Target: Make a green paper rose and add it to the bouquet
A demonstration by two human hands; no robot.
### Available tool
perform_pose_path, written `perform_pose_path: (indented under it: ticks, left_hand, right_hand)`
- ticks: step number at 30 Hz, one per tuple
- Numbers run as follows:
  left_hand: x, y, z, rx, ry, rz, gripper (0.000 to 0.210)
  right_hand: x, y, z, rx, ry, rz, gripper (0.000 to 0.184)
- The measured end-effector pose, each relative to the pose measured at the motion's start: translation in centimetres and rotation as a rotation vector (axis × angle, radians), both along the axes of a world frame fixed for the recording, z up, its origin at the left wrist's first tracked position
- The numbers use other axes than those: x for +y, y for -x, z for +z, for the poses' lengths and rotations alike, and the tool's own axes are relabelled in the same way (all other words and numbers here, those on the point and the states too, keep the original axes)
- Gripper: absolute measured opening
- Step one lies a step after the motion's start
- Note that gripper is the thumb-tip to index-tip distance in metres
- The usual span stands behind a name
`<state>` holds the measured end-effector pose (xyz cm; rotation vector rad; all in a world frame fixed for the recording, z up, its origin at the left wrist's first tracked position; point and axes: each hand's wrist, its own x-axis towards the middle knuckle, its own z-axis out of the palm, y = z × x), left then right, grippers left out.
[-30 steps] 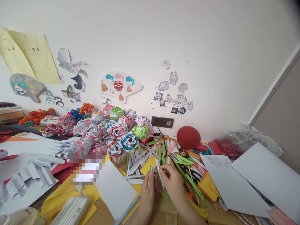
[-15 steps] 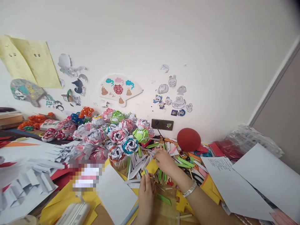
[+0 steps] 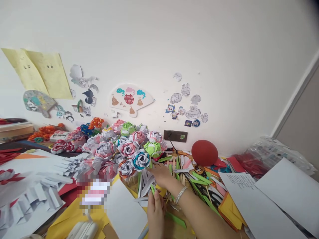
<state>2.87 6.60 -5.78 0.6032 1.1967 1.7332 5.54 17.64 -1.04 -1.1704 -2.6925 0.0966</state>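
Observation:
My left hand [image 3: 156, 207] is closed, thumb and fingers pinching a small folded paper piece [image 3: 153, 188] with green and white edges. Farther forward, my right hand [image 3: 160, 174] reaches over a pile of folded white paper strips [image 3: 147, 182], just beside the paper flowers. Its fingertips are among the strips and partly hidden, so whether they grip one is unclear. A silver bracelet [image 3: 181, 194] circles the right wrist. The large bunch of folded paper flowers [image 3: 129, 147] in white, pink, green and blue stands behind both hands.
A red ball-like object [image 3: 204, 152] sits against the wall beside a black socket panel [image 3: 175, 136]. White sheets [image 3: 259, 199] lie at right, and another white sheet [image 3: 126, 205] left of my hands. Thin sticks and green strips [image 3: 199, 178] clutter the middle. A white device [image 3: 82, 229] lies front left.
My right hand has moved left and slightly down, from the clutter toward the white strips beside the flowers. The left hand keeps its pinch. The whole view has shifted slightly.

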Motion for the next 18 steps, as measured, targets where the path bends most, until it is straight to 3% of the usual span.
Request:
perform_pose_path:
  ticks: [5,10,14,18]
  left_hand:
    - [0.0,0.2,-0.4,0.026,0.026,0.005,0.056]
    - [0.2,0.1,-0.5,-0.026,0.015,0.022,0.062]
    - [0.5,0.3,-0.5,-0.026,-0.032,0.037,0.058]
    - [0.6,0.9,-0.6,-0.013,-0.051,0.038,0.047]
  right_hand:
    - [0.9,1.1,-0.2,0.083,0.06,-0.035,0.015]
    - [0.5,0.1,0.4,0.337,0.087,-0.166,0.012]
    - [-1.1,-2.3,1.0,0.585,0.152,-0.249,0.015]
    - [-4.5,-5.1,0.9,0.781,0.282,-0.226,0.014]
